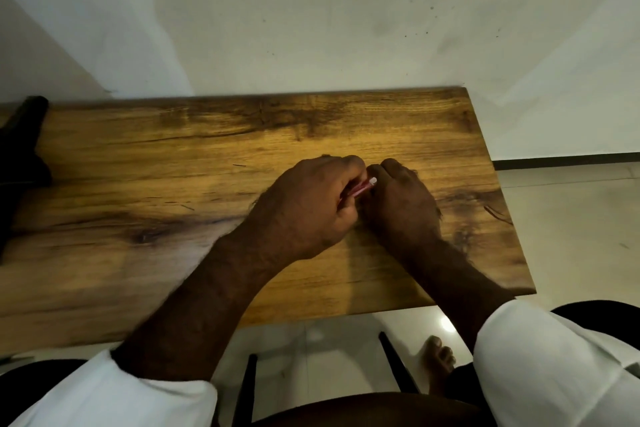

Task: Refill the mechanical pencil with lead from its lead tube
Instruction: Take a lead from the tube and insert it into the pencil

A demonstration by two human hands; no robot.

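You sit at a glossy, dark-grained wooden table (173, 218) pushed against a scuffed white wall (346, 10), pale tiled floor (571, 218) at three o'clock. A black object (24, 149) lies at the table's nine o'clock edge. Your left hand (304, 208) is closed around a slim red mechanical pencil (360, 188), white end pointing to two o'clock. Your right hand (398, 204) touches that end; its fingers curl under, grip hidden.
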